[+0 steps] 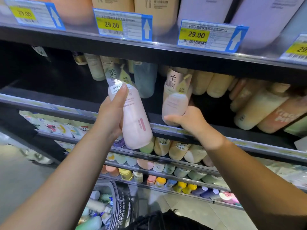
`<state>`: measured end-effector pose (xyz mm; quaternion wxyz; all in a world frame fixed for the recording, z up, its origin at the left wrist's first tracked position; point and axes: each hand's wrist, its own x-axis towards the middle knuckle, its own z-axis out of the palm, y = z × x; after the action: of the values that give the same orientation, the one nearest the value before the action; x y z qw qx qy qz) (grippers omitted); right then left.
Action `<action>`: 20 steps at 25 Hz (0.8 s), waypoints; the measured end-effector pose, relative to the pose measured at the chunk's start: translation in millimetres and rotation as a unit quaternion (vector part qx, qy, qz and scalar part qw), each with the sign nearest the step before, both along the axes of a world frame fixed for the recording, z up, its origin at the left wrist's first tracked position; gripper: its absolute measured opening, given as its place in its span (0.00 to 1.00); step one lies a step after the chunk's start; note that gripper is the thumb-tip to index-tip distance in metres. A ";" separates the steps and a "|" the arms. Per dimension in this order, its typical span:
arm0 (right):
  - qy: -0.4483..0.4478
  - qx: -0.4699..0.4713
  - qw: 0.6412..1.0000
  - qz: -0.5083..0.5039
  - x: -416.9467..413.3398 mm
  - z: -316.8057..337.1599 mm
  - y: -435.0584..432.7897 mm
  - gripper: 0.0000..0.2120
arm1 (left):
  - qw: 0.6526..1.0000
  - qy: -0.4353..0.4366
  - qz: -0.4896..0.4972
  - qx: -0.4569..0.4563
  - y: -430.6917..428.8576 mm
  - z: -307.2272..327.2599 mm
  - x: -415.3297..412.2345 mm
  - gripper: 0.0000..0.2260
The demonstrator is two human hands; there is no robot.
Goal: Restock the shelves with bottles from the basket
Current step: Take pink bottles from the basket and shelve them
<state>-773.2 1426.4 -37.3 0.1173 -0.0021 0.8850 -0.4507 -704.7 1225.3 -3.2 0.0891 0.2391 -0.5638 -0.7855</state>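
My left hand (113,113) grips a pale pink bottle (136,123) in front of the middle shelf (49,105), tilted with its top toward the shelf opening. My right hand (187,118) holds the base of a second pink bottle (175,100) that stands at the shelf's front edge. Both bottles carry gold neck tags. The basket (106,205) sits low at the bottom, with several bottles inside.
The upper shelf (166,52) with 29.00 price tags (123,24) hangs close above the bottles. Yellow and orange bottles (257,107) crowd the right of the middle shelf; green and blue ones (146,77) stand at the back. The shelf's left part is dark. Lower shelves hold several more bottles.
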 end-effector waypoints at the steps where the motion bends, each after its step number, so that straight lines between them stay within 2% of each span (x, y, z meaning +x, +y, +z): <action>1: -0.002 0.036 0.999 0.018 -1.0 -2.3 2.0 0.31 | 1.000 -0.006 0.005 0.002 0.2 -1.2 -2.5 0.17; 4: 0.012 0.036 0.999 -0.001 -3.6 -4.0 1.9 0.31 | 1.000 -0.014 0.010 0.003 1.3 -2.8 -7.5 0.17; 9: 0.034 0.006 0.998 -0.055 -33.5 -7.9 -8.3 0.43 | 1.000 -0.019 0.005 0.006 -0.4 -6.4 -16.5 0.17; 14: 0.091 -0.038 0.991 -0.087 -61.8 -19.1 -21.6 0.34 | 0.999 -0.014 0.015 0.029 -3.9 -10.6 -18.3 0.18; 18: 0.121 -0.072 0.983 -0.117 -79.0 -33.4 -26.0 0.37 | 0.999 -0.011 0.026 0.044 -7.6 -13.0 -16.9 0.19; 20: 0.133 -0.072 0.981 -0.123 -86.2 -40.4 -29.0 0.33 | 0.999 -0.004 0.027 0.046 -8.0 -13.6 -16.3 0.20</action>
<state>-859.4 1397.5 -77.7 -0.0585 0.0383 0.8512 -0.5202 -721.1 1217.3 -16.8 0.0971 0.2615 -0.5207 -0.8069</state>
